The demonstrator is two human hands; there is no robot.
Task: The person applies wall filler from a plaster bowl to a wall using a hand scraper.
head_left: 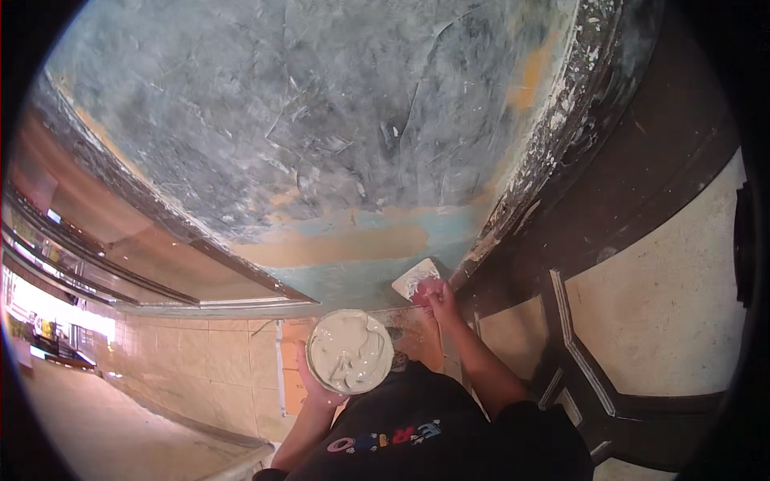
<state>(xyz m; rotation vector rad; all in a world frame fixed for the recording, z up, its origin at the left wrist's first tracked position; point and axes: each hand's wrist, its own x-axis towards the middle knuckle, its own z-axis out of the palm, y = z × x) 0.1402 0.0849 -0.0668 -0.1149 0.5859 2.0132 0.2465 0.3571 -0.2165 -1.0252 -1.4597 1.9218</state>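
My left hand (pixel 318 385) grips a round tub (pixel 350 349) of pale grey creamy compound from the side. My right hand (pixel 437 303) is closed on a flat spreader (pixel 411 282) with a pinkish grip and a pale square blade smeared with white compound. The blade lies on or just before the light teal lower band (pixel 353 282) of the mottled grey-blue wall (pixel 313 104), beside a tan patched stripe (pixel 329 244); whether it touches cannot be told.
Worn dark frames (pixel 553 136) edge the wall on both sides. At lower right are cream panels (pixel 650 313) with dark trim. To the left are tan tiles (pixel 216 369) and a bright opening (pixel 48 305). An orange cardboard sheet (pixel 297 329) lies behind the tub.
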